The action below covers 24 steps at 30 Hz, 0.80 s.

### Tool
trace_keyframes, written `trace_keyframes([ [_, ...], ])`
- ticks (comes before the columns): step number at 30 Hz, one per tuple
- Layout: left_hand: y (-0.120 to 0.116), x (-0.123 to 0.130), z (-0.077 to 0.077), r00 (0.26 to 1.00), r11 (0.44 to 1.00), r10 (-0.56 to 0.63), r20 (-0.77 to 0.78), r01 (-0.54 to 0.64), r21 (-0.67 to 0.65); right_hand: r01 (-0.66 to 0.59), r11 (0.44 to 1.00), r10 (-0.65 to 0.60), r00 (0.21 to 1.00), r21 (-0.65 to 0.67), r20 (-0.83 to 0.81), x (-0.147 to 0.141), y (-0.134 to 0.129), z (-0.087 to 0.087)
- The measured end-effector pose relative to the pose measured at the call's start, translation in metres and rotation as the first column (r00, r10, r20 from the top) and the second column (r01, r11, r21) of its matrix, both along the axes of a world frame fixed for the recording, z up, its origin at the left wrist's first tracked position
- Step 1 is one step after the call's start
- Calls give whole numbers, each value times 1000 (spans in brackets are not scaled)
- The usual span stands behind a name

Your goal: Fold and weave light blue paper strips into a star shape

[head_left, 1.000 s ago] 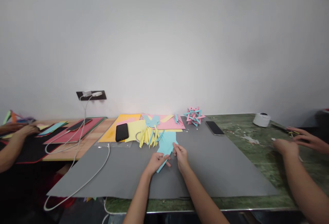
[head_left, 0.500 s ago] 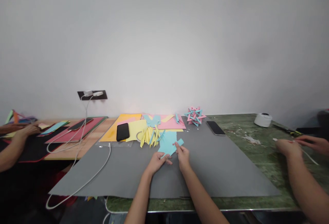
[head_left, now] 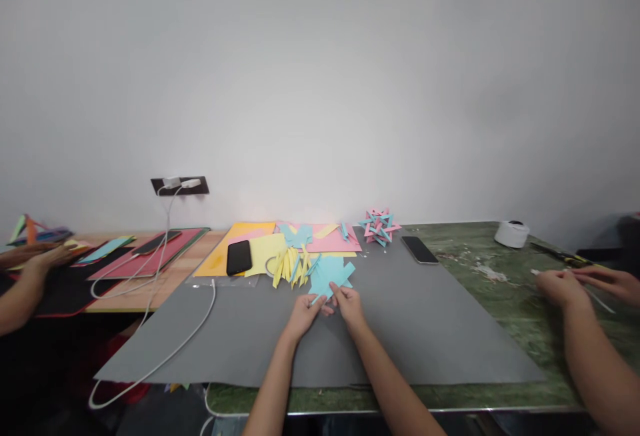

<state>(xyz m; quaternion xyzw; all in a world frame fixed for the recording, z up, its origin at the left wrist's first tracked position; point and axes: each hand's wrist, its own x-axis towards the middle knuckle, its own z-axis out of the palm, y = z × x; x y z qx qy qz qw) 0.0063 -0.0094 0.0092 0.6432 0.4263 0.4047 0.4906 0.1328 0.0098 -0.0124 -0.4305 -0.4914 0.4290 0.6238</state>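
Light blue paper (head_left: 331, 272) lies on the grey sheet (head_left: 400, 329), and its near end is between my two hands. My left hand (head_left: 302, 315) pinches the paper's lower left corner. My right hand (head_left: 347, 303) grips it just to the right, thumb and index finger pressed together. The two hands are close together. Folded yellow strips (head_left: 289, 265) with a few blue ones lie behind and left of my hands. Beyond the paper, a pink and blue star-shaped paper model (head_left: 379, 227) stands near the wall.
A black phone (head_left: 239, 257) rests on yellow paper; another phone (head_left: 419, 249) is at right. A white cable (head_left: 193, 334) crosses the sheet's left side. Other people's hands are at far left (head_left: 44, 257) and far right (head_left: 565, 287). A white roll (head_left: 511, 233) stands at right.
My right hand has moved down and left, closer to my left hand. The blue paper has shifted slightly. At far left, another person's hand has moved a little.
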Motion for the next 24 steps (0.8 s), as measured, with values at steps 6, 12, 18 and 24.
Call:
trace_keyframes([
  [6,0,0,-2,995,995,74,71,-69,-79,73,996,-75,996,-53,-39,2,-1,1],
  [12,1,-2,-2,991,996,66,114,-58,-66,-78,997,79,996,-15,52,-2,-1,4],
  [18,1,-1,0,989,995,96,116,-93,-34,-89,996,90,994,-11,64,1,-1,2],
  [24,1,-1,4,995,996,86,41,-85,-9,-85,996,85,995,0,44,-1,-2,3],
])
